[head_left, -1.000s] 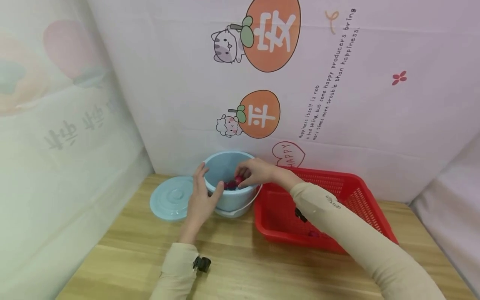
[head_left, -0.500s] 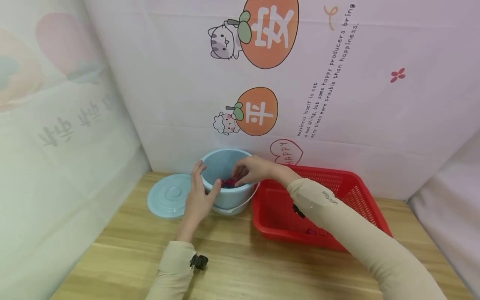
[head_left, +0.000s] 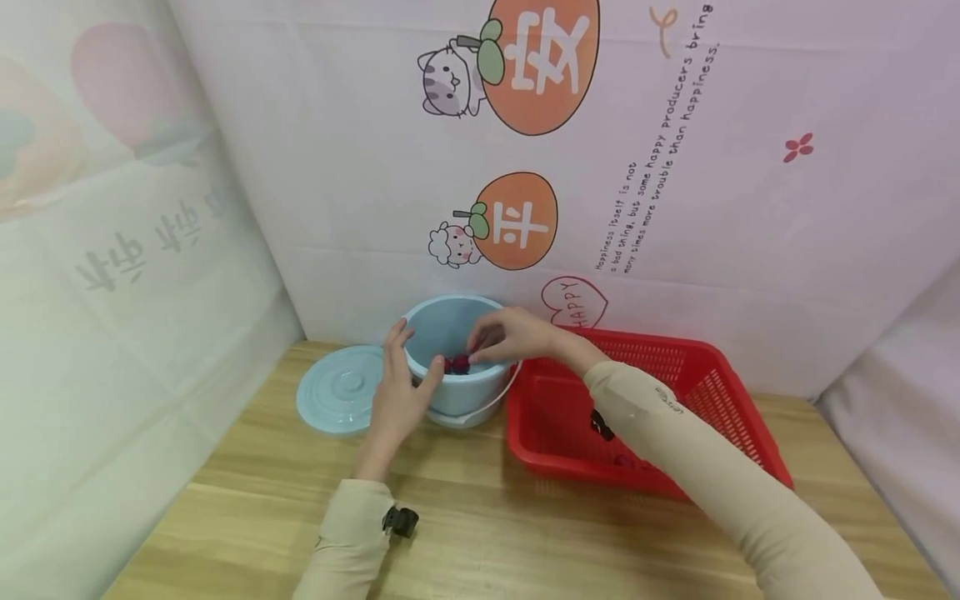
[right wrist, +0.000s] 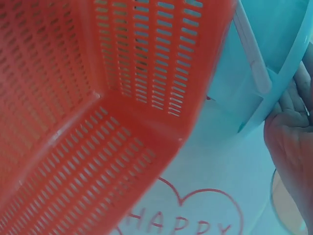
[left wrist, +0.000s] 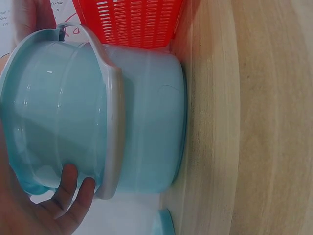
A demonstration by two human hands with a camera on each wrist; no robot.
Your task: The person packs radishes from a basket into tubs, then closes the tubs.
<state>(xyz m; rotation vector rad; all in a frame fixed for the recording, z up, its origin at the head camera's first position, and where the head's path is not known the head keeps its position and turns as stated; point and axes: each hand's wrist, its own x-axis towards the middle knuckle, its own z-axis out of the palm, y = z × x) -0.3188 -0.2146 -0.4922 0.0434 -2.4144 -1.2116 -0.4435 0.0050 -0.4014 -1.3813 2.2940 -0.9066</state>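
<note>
A light blue bucket (head_left: 465,397) with a white handle stands upright by the back wall. My left hand (head_left: 397,404) holds its near left side, thumb at the front rim. In the left wrist view, two bent fingers (left wrist: 78,203) lie along the bucket's outer wall (left wrist: 151,117). My right hand (head_left: 517,335) reaches over the right rim, fingertips inside. Right beside the thumb tip is a small dark red ball-like piece (head_left: 461,364), among similar ones in the bucket. The right wrist view shows that hand (right wrist: 291,134) at the rim, its fingertips hidden.
A red slotted basket (head_left: 555,467) stands right of the bucket, under my right forearm, with a dark red piece (head_left: 622,460) inside. The blue lid (head_left: 337,392) lies on the wooden table (head_left: 480,533) at the left. Printed white cloth (head_left: 360,167) rises behind.
The right fingertips stay in the bucket; the red piece that lay between them now sits just left of the thumb. The left hand keeps its place on the bucket.
</note>
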